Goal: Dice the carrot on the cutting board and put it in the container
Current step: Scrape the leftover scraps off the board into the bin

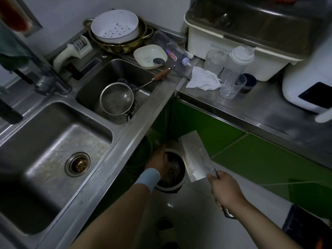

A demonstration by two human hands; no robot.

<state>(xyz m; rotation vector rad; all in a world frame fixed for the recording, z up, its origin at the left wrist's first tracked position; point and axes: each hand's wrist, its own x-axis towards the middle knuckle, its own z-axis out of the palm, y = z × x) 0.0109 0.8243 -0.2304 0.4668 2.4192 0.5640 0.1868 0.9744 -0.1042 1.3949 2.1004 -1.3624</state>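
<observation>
A cleaver is gripped by its handle in the right hand, just beside the left hand, whose grasp, lowered into a floor bin, cannot be told.

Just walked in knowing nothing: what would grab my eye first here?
The broad steel cleaver stands out first, gripped by the right hand low in the middle above the pale floor. Beside it the left hand reaches down over a dark round bin by the green cabinet doors. To the left, a steel sink holds a mesh strainer in its smaller basin.
</observation>
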